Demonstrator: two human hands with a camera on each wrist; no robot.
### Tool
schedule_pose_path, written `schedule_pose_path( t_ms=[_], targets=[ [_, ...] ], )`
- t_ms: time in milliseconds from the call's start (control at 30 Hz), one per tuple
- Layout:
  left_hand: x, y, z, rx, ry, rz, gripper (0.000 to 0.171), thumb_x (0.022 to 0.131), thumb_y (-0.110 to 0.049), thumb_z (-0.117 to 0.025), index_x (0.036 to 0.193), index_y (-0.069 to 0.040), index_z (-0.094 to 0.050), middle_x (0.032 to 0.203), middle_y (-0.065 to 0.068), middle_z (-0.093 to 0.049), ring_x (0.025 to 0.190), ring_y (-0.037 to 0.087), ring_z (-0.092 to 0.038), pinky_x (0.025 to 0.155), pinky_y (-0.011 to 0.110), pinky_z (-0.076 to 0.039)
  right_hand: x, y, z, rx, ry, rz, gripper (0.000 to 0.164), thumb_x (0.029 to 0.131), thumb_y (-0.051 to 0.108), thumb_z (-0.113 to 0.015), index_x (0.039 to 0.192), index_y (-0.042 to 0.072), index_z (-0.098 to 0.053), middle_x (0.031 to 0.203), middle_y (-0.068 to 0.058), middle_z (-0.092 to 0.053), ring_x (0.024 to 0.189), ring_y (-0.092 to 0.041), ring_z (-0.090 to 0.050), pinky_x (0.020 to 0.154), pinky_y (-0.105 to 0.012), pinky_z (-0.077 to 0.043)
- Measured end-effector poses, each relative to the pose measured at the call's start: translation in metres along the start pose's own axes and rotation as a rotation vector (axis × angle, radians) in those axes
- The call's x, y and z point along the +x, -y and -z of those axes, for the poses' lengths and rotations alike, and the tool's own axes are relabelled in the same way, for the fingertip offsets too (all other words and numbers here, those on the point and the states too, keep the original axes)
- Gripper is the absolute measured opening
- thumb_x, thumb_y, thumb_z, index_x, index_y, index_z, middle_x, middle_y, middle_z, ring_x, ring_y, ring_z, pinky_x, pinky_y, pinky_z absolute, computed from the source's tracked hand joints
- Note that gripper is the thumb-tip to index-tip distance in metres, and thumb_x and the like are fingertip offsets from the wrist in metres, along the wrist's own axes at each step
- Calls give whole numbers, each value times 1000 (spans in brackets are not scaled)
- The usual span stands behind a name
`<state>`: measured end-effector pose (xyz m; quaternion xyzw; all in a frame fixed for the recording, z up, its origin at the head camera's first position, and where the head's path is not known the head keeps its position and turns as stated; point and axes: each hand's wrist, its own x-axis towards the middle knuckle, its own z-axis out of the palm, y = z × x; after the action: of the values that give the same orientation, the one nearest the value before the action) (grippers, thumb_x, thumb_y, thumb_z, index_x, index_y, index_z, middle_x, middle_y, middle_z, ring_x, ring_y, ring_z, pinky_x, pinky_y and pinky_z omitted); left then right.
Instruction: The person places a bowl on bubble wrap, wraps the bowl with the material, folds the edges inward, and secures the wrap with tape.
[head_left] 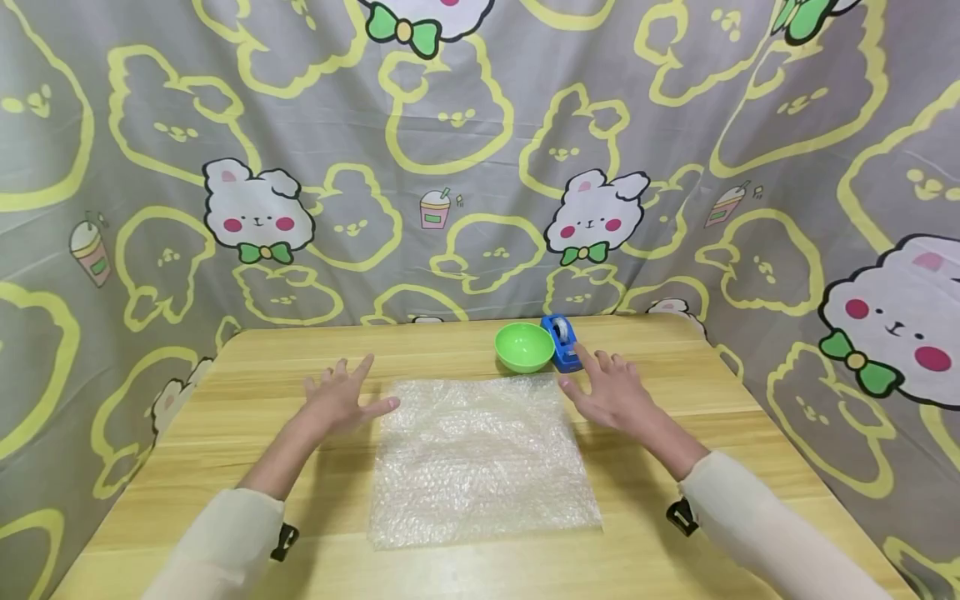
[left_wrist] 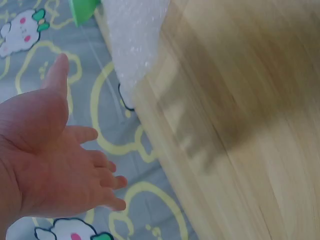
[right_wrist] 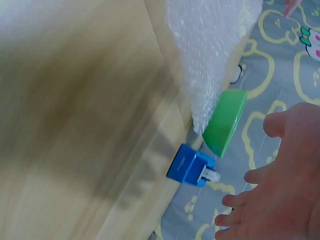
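Observation:
A sheet of clear bubble wrap (head_left: 480,467) lies flat on the wooden table. Behind its far edge stands a green bowl (head_left: 524,348), and right beside that a blue tape dispenser (head_left: 562,343) with a roll in it. My left hand (head_left: 339,398) hovers at the sheet's left edge, fingers spread, holding nothing; its open palm shows in the left wrist view. Over the sheet's far right corner is my right hand (head_left: 611,392), fingers also spread and free, its index fingertip overlapping the dispenser in the head view. The right wrist view shows the bowl (right_wrist: 226,122) and dispenser (right_wrist: 191,165) past that hand.
A grey curtain (head_left: 465,167) with yellow outlines and white rabbit faces hangs behind the table and along both sides. Bare wood of the table (head_left: 712,500) surrounds the sheet. Black straps (head_left: 682,517) hang below both sleeves.

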<state>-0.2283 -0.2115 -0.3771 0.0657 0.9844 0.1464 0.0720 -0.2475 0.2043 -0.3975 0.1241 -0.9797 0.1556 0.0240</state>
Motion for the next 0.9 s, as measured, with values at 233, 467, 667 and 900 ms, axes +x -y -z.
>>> schedule_pose_path(
  t_ms=[233, 467, 667, 900],
  targets=[
    [-9, -22, -13, -14, 75, -89, 103, 90, -64, -65, 162, -7, -19, 157, 44, -17, 143, 66, -18, 111, 81, -9, -4, 10, -10, 22, 37, 25, 73, 104, 50, -46, 160, 6, -27, 153, -38, -36, 139, -60, -33, 116, -71, -20],
    [-17, -38, -32, 1, 187, -139, 112, 81, -62, -76, 163, -12, -18, 162, 38, -12, 146, 62, -15, 113, 79, -5, -8, 15, -20, 7, 82, 24, 72, 105, 51, -43, 160, 7, -27, 154, -36, -37, 140, -59, -33, 117, -69, -21],
    [-22, -35, -51, 47, 250, -129, 123, 75, -60, -81, 161, -3, -15, 160, 40, -15, 146, 61, -17, 113, 79, -9, -10, 15, -26, 17, 88, 18, 72, 105, 50, -44, 160, 7, -28, 154, -37, -36, 141, -59, -31, 118, -69, -20],
    [-23, -32, -57, 35, 252, -130, 123, 75, -58, -83, 161, -2, -16, 160, 41, -15, 147, 61, -17, 113, 79, -10, -11, 14, -33, 14, 111, 26, 72, 105, 49, -44, 160, 6, -27, 153, -37, -37, 141, -60, -32, 117, -70, -21]
  ],
)
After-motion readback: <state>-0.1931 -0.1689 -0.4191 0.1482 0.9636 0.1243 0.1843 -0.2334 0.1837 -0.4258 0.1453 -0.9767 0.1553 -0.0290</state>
